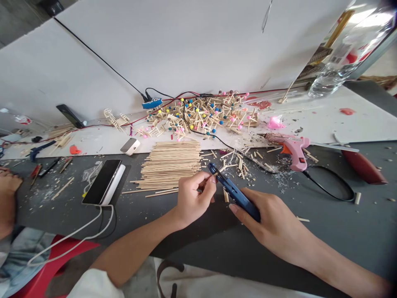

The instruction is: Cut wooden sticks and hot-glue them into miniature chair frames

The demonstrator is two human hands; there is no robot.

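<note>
My right hand is wrapped round a blue hand tool, which points up and to the left. Close to the tool's tip, my left hand pinches a small wooden stick, mostly hidden by the fingers. The stick's end meets the tool's jaws. Behind my left hand lies a stack of long thin wooden sticks. Short cut pieces are scattered just beyond the tool.
Small stick structures with coloured balls are heaped along the wall. At right are a pink glue gun, a red-brown handle and a bottle. A phone with a white cable lies left, near another person's hand.
</note>
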